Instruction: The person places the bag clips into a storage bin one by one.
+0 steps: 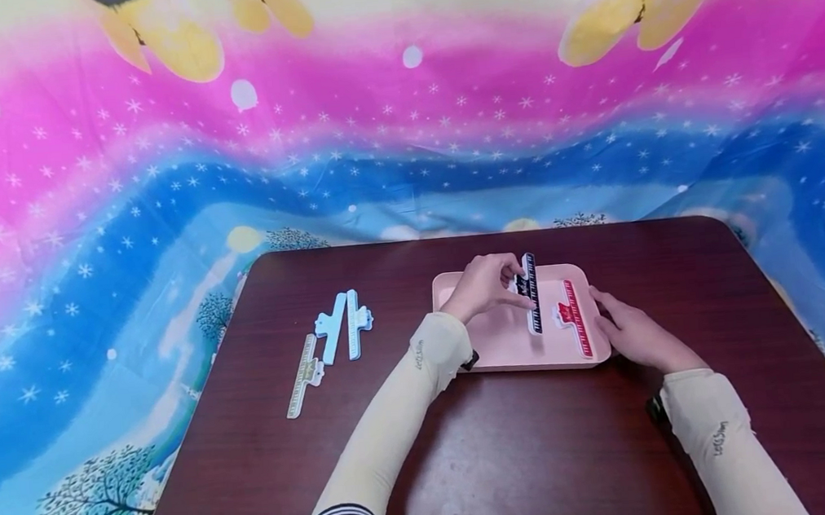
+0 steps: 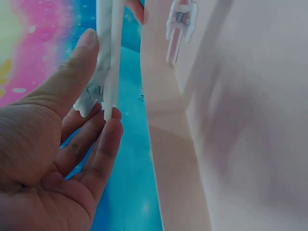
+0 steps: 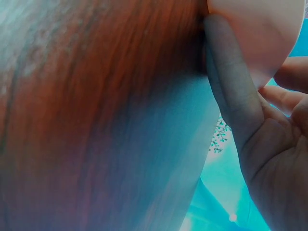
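In the head view my left hand (image 1: 492, 283) pinches a black clip with a piano-key pattern (image 1: 533, 300) above a pink tray (image 1: 495, 358). The left wrist view shows the clip's white edge (image 2: 109, 53) between thumb and fingertips. A red piano-key clip (image 1: 577, 321) lies in the right part of the tray. My right hand (image 1: 632, 328) rests against the tray's right side. Its thumb (image 3: 233, 67) lies straight along the tray's outer wall in the right wrist view, where the other fingers are partly cut off.
Left of the tray, two light blue clips (image 1: 334, 330) (image 1: 356, 326) and a pale gold-green clip (image 1: 302, 377) lie on the dark brown table (image 1: 518, 453). A colourful printed cloth (image 1: 402, 144) hangs behind the table and along its sides.
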The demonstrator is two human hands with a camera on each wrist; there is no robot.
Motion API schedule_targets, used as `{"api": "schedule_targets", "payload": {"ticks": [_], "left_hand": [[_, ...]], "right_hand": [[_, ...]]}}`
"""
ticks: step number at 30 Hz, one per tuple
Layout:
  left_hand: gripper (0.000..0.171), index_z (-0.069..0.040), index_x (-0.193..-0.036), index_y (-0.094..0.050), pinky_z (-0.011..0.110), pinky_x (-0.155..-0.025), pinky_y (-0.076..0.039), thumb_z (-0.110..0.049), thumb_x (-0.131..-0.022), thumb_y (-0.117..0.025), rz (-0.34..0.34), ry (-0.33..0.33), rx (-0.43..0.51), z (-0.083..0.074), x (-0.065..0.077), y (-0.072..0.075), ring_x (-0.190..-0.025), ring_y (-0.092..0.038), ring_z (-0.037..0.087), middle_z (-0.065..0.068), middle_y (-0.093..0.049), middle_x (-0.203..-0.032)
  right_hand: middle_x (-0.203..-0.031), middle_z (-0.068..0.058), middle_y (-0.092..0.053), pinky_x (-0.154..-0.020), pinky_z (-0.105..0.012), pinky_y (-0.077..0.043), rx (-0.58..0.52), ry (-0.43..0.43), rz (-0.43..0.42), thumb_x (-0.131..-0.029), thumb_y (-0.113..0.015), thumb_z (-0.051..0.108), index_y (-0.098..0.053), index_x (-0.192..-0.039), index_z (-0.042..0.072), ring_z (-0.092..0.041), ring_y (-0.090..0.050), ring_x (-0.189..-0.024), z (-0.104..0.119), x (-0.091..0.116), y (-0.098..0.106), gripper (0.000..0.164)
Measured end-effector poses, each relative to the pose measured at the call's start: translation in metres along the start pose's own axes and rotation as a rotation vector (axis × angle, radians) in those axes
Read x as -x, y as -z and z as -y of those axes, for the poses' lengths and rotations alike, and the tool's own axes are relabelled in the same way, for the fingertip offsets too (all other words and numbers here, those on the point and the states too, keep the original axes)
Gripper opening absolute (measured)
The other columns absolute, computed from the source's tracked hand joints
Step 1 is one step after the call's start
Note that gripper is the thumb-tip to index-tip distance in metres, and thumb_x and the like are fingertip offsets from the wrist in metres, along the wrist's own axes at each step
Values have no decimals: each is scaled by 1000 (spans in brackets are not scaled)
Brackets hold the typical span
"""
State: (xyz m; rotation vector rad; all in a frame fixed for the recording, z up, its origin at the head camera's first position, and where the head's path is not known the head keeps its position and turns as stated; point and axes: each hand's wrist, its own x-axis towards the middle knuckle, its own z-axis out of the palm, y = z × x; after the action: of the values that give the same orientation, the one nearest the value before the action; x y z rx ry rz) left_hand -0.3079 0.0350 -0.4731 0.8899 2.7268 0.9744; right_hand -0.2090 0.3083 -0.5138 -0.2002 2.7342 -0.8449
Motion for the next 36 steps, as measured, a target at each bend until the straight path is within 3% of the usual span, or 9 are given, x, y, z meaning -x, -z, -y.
{"api": "schedule_targets", "payload": {"ticks": [7,14,27,31,36], "left_hand": [[52,-20,-106,-71,18,-80,-45,-46,-68,-95,39,51,-87,-4,-3,-10,-85,-57,7,-8,-65,-91],[51,-18,-108,-70,16,-84,-47,-42,-70,-95,58,69,-91,-4,-8,-19,-90,-60,6,-8,-67,-98],[48,-15,-110,-68,16,-83,-45,-39,-77,-93,186,15,-140,-2,-11,-28,-94,-59,8,-6,-67,-105],[46,-15,-106,-68,16,-79,-44,-39,-76,-94,231,-10,-174,-1,-13,-30,-90,-57,7,-6,-64,-100],[47,-15,-101,-69,17,-74,-43,-38,-71,-97,236,-29,-204,-1,-13,-31,-83,-55,8,-6,-63,-92]], "right_hand": [[-163,-38,-19,-117,-73,-25,-6,-6,2,-111,-45,23,-9,-165,4,-58,-22,-149,2,0,0,69],[-163,-39,-18,-117,-73,-24,-10,-8,6,-111,-45,24,-8,-165,3,-58,-22,-149,1,0,0,69],[-163,-38,-19,-117,-73,-24,-11,-7,9,-110,-46,24,-8,-165,2,-58,-22,-149,3,0,3,70],[-164,-38,-19,-117,-73,-24,-9,-14,12,-110,-47,24,-8,-165,3,-58,-22,-149,2,0,1,71],[-164,-38,-19,-117,-73,-25,-8,-15,11,-110,-47,25,-8,-166,4,-58,-23,-149,1,-2,-1,71]]}}
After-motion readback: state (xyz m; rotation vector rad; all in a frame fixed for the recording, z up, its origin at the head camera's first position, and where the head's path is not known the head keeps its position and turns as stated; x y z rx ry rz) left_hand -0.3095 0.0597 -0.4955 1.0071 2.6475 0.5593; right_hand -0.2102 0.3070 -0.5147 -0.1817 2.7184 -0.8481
